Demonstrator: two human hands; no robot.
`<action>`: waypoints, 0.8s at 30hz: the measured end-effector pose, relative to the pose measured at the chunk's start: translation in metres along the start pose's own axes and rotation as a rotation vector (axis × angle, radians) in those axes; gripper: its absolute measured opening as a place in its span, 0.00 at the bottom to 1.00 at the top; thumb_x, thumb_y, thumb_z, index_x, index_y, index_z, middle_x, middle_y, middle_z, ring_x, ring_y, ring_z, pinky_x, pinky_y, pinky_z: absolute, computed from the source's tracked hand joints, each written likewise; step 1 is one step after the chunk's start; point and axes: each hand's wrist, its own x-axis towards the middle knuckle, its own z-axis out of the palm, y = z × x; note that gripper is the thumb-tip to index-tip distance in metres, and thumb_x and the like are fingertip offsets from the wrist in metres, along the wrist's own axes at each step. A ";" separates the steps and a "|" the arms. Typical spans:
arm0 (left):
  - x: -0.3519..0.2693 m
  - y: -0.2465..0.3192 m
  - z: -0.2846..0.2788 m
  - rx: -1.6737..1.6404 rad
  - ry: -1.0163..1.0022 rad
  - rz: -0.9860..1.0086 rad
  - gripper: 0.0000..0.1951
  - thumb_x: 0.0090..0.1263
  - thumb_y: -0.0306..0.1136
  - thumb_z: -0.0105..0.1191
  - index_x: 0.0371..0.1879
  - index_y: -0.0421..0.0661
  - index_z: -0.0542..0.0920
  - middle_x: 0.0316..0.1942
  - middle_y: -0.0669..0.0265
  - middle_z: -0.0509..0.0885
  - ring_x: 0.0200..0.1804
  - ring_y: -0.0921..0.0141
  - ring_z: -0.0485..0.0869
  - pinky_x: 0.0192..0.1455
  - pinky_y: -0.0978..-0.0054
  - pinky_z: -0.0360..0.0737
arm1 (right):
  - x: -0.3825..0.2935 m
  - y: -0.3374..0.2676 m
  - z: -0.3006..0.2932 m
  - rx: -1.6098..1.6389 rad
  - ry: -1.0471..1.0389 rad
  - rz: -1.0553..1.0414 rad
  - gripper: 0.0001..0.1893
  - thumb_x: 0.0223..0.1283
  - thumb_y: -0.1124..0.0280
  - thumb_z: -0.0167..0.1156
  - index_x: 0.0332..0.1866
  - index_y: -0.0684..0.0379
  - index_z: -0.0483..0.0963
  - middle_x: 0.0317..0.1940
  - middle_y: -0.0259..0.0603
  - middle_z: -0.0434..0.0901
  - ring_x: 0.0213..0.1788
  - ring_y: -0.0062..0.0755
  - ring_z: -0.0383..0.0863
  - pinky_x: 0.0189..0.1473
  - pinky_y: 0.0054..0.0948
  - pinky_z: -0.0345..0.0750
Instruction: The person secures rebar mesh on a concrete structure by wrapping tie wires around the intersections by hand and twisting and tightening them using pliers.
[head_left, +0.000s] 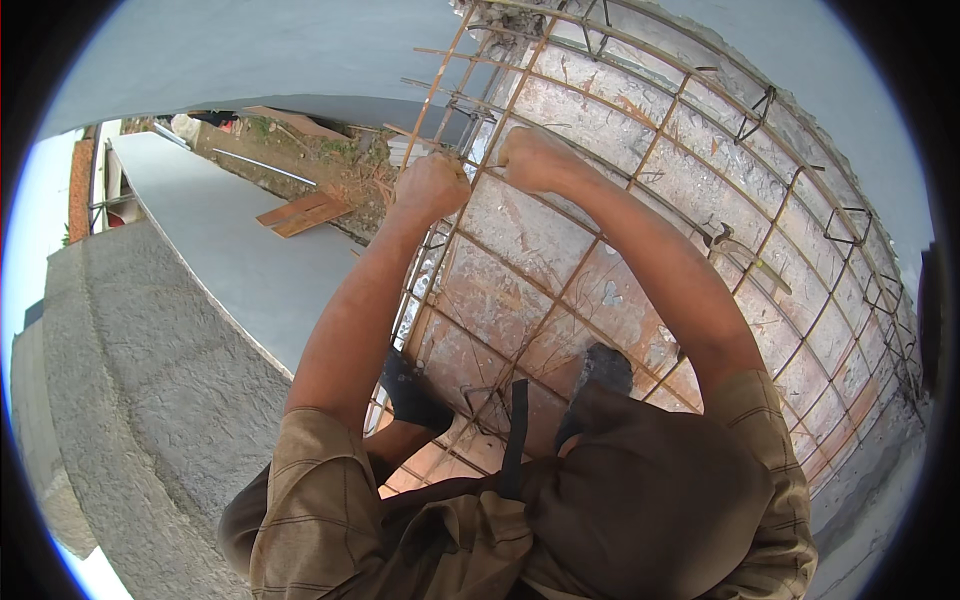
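My left hand is closed in a fist at the left edge of the steel rebar grid. My right hand is also a fist, just to its right, beside a crossing of bars. A short piece of thin wire seems to show at the right fist; whether each hand holds wire or a bar is hidden by the fingers. Farther right, pincers with long handles lie on the grid. Loose tie wire lies on the bars near my feet.
Under the grid are stained formwork boards. Bent stirrups line the right side. A rough concrete wall stands at left, with a drop beyond the grid's left edge to ground holding wooden boards. My feet stand among the bars.
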 end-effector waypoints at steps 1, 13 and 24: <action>-0.001 -0.001 -0.002 0.002 -0.001 0.000 0.11 0.56 0.31 0.49 0.31 0.45 0.85 0.34 0.46 0.84 0.39 0.48 0.83 0.46 0.56 0.80 | -0.002 -0.005 -0.001 0.002 0.000 -0.001 0.14 0.47 0.79 0.55 0.40 0.72 0.78 0.40 0.58 0.82 0.45 0.52 0.83 0.45 0.42 0.80; 0.007 0.010 -0.012 -1.117 -0.314 -0.597 0.10 0.69 0.34 0.51 0.35 0.41 0.82 0.25 0.73 0.80 0.25 0.81 0.74 0.25 0.82 0.68 | -0.052 -0.020 0.062 0.389 0.254 -0.160 0.09 0.56 0.74 0.52 0.33 0.70 0.76 0.26 0.64 0.76 0.31 0.57 0.80 0.37 0.44 0.76; 0.012 0.039 0.010 0.156 -0.010 -0.043 0.12 0.60 0.37 0.57 0.30 0.39 0.85 0.28 0.52 0.85 0.32 0.61 0.85 0.39 0.67 0.80 | -0.063 -0.038 0.074 0.663 0.115 -0.071 0.08 0.59 0.74 0.54 0.37 0.69 0.76 0.25 0.55 0.79 0.28 0.42 0.83 0.33 0.36 0.76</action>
